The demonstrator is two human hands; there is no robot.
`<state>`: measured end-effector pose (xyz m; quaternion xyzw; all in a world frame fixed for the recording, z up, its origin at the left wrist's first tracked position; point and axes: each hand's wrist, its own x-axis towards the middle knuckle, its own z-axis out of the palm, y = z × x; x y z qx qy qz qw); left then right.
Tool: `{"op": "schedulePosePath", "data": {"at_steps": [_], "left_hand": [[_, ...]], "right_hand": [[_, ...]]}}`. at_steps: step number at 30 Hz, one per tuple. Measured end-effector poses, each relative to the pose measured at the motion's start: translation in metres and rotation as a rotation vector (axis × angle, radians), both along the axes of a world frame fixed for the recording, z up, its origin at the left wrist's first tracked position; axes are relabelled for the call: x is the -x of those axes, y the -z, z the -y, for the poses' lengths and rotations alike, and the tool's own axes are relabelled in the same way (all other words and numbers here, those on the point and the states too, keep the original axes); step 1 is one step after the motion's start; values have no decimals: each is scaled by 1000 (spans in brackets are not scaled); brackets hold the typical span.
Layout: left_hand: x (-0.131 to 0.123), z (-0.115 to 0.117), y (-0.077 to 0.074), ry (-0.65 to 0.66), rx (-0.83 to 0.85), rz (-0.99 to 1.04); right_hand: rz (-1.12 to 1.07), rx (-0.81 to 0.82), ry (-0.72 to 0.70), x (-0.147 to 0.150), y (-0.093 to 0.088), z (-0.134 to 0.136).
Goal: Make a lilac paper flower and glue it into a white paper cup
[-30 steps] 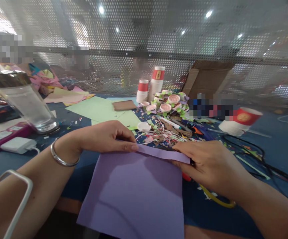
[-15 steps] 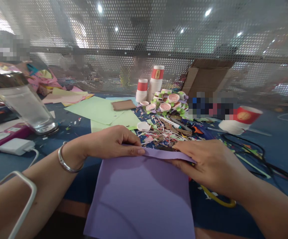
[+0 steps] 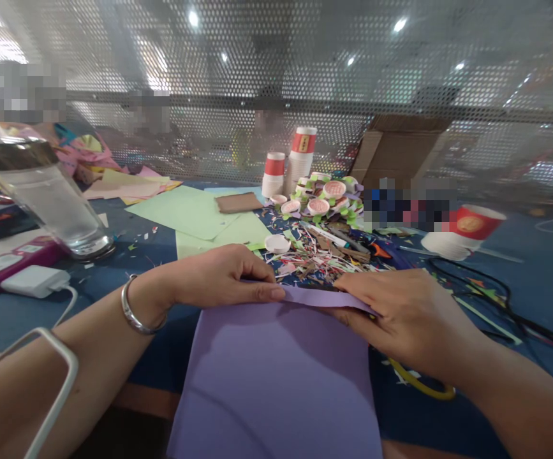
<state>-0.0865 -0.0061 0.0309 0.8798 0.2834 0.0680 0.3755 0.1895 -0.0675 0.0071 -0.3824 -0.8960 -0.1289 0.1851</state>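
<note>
Blue worktop [image 3: 539,280] spreads beneath everything. At 6 o'clock is purple paper [image 3: 280,376], its near end cut off; left hand [image 3: 223,275] and right hand [image 3: 407,315] each have their grip clamped on its folded far edge, some fingertips hidden. A glass bottle [image 3: 63,207] at 9 o'clock, cropped, holds clear liquid. Tilted paper cups [image 3: 474,226] at 3 are partly pixelated. Stacked cups [image 3: 300,167] stand at 12; at 2, the cardboard box [image 3: 403,150] hides its inside.

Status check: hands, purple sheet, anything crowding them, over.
Left hand and right hand both gripping the purple sheet. Far edge folded into a narrow strip. Paper scraps just beyond.
</note>
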Motion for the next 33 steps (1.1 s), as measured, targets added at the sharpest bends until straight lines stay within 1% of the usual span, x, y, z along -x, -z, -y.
{"op": "schedulePosePath", "data": {"at_steps": [4,10,18,22,25,33], "left_hand": [[-1,1,1,16,32,-9],[-2,1,3,20,76,-6],[-3,2,1,23,61,-7],[-4,2,2,34,55,6],[-5,2,2,40,38,12],[9,2,-11,-81,-54,16]], "right_hand": [[4,8,-20,2,-2,1],[1,27,0,0,2,1],[-15,23,-22,6,-4,1],[-12,18,-49,7,-7,0],[-17,24,-44,7,-8,0],[-33,56,-44,9,-8,2]]}}
